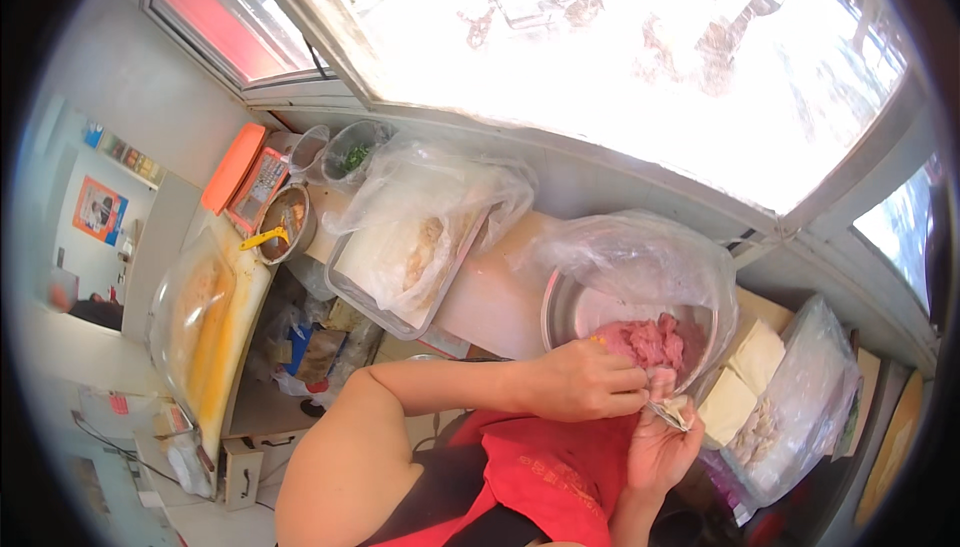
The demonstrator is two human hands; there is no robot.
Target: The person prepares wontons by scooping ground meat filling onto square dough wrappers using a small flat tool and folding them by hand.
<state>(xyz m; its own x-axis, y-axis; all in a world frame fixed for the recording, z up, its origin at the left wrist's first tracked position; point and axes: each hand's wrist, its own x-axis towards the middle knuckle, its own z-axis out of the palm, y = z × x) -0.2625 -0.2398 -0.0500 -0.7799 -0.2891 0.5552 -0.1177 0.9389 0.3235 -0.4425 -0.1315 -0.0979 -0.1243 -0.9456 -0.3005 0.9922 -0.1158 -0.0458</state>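
My left hand [589,382] reaches across from the left, its fingers curled around what looks like a thin flat utensil [666,415], mostly hidden. My right hand [664,453] is palm up just below and holds a small pale dough wrapper [681,410]; the utensil's end meets it. Behind the hands stands a steel bowl [553,314] with raw pink minced meat [651,341], partly covered by clear plastic film [637,254]. A small yellow bit shows above my left knuckles. Stacks of square wrappers [739,382] lie right of the bowl.
Plastic covers a tray [431,311] of pale food and, at right, another tray [780,427] with small dumplings. Farther left are a pot [300,232] with a yellow-handled ladle [264,238], tubs [356,153] and an orange scale [259,183]. A window [600,44] runs along the counter.
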